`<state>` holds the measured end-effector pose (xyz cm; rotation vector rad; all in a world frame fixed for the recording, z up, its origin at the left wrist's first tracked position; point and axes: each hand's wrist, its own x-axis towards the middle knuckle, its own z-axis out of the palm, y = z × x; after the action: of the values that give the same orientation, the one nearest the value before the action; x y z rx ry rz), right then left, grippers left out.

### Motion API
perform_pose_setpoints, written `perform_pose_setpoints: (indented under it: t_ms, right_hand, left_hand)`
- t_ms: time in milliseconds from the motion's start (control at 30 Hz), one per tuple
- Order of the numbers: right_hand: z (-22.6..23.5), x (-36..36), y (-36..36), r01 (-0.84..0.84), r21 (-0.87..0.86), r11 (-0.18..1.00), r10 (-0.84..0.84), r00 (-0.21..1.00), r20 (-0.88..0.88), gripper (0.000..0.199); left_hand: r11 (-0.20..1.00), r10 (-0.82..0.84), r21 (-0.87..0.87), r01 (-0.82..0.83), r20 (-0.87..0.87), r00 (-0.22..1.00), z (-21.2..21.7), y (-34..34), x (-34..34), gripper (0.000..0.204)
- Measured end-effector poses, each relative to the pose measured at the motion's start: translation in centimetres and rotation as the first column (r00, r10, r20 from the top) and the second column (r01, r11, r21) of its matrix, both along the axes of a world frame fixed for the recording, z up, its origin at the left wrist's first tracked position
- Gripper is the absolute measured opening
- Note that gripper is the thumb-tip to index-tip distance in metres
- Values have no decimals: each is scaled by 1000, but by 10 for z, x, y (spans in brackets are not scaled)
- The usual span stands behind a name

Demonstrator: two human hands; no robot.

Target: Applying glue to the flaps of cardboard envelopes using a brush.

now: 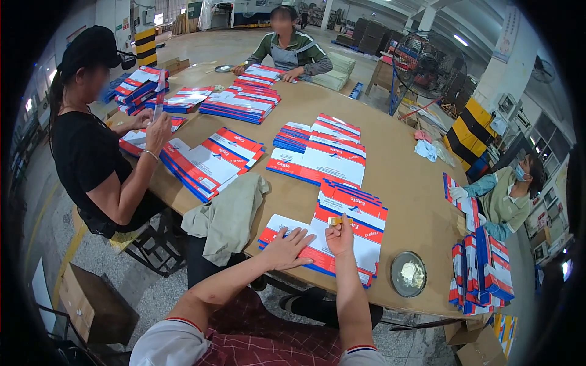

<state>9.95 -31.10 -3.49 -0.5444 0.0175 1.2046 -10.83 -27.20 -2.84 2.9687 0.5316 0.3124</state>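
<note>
Left hand: palm down, fingers spread, pressing on the near-left part of a staggered stack of printed blanks, red, white and blue. Right hand: fingers closed around a small yellow applicator, held over the same stack. Its working end is too small to make out, so whether it carries paste cannot be told.

Just right of the right hand: a round metal dish with pale paste in it, so supply remains.

Progress, judged from layout: the stack is fanned with its edges exposed, which suggests it is arranged for pasting; pasting itself looks to be in progress, and no folded piece lies apart beside the hands. Left to do, probably: the rest of this stack, then perhaps the second pile directly beyond the hands.

Farther out: a grey-green cloth left of the left hand; a co-worker beyond it, with more blanks. Well to the right of the right hand, thick bundles stand near another co-worker; these look nearer finished.
</note>
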Motion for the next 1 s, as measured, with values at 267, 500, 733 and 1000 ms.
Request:
perform_pose_setpoints:
  t_ms: [267, 500, 733, 1000]
  right_hand:
    - [1, 0, 0, -18, 40, 999, 18, 1000, 6, 23]
    - [-1, 4, -1, -30, 17, 999, 30, 1000, 6, 21]
    - [0, 1, -1, -18, 5, 1000, 18, 1000, 21, 22]
    - [0, 2, 0, -28, 6, 1000, 28, 999, -22, 22]
  left_hand:
    - [1000, 9, 7, -9, -6, 1000, -1, 0, 1, 74]
    - [999, 0, 45, -1, 14, 1000, 0, 0, 3, 73]
    - [1000, -2, 22, 1, 10, 1000, -3, 0, 1, 73]
    - [1000, -4, -24, 4, -7, 1000, -2, 1, 2, 75]
